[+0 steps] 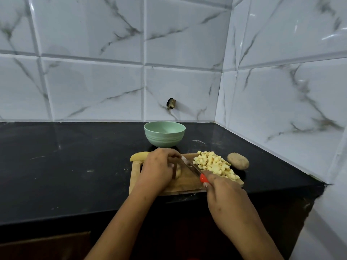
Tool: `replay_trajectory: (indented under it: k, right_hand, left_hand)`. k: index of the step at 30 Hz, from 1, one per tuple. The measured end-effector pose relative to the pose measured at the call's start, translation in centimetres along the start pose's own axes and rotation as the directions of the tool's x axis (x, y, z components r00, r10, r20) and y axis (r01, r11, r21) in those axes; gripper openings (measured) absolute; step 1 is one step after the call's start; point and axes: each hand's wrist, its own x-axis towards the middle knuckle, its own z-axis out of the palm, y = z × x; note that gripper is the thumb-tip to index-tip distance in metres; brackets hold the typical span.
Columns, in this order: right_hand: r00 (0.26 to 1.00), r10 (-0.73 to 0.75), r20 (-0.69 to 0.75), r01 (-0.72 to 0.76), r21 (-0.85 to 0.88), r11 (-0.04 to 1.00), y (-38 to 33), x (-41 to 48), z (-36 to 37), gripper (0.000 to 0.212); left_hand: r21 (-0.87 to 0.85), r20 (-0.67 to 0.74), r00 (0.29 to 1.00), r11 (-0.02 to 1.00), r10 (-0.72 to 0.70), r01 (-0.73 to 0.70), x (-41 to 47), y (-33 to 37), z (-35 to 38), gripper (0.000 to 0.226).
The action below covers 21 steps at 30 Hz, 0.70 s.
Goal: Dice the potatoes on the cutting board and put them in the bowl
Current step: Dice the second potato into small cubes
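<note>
A wooden cutting board [187, 182] lies near the counter's front edge. My left hand [159, 167] curls over a pale potato piece [178, 172] on the board and mostly hides it. My right hand [223, 192] grips a red-handled knife [191, 167], its blade slanting up-left toward my left fingers. A heap of diced potato [216, 164] sits on the board's right side. A potato slice [139, 156] lies at the board's far left corner. A whole unpeeled potato [238, 160] rests on the counter right of the board. The light green bowl [164, 134] stands behind the board.
The black counter [65, 166] stretches left of the board. Marble-patterned tiled walls close in behind and on the right. A small dark hole [170, 104] marks the back wall above the bowl. The counter's front edge runs just under the board.
</note>
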Motion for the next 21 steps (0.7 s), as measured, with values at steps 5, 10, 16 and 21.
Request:
replay_trajectory:
  k: [5, 10, 16, 21]
  right_hand:
    - [1.0, -0.008, 0.028, 0.007, 0.051, 0.999, -0.8, 0.0, 0.1, 0.045]
    - [0.995, -0.007, 0.095, 0.001, 0.072, 0.997, -1.7, -0.5, 0.6, 0.047]
    - [0.995, -0.004, 0.098, 0.003, 0.013, 1.0, -2.4, -0.5, 0.5, 0.048]
    - [0.993, -0.002, 0.115, 0.007, -0.044, 0.999, -2.8, -0.3, 0.3, 0.047]
  left_hand:
    - [-0.031, 0.074, 0.996, 0.998, -0.054, 0.056, -0.6, -0.6, -0.4, 0.021]
    - [-0.076, 0.102, 0.99, 0.991, -0.098, 0.106, -0.8, -0.8, -0.4, 0.023]
    - [-0.075, 0.035, 0.989, 0.987, -0.143, 0.145, -1.1, -0.5, 0.6, 0.021]
    - [-0.063, 0.118, 0.985, 0.989, -0.124, 0.133, -1.0, -0.5, 0.2, 0.022]
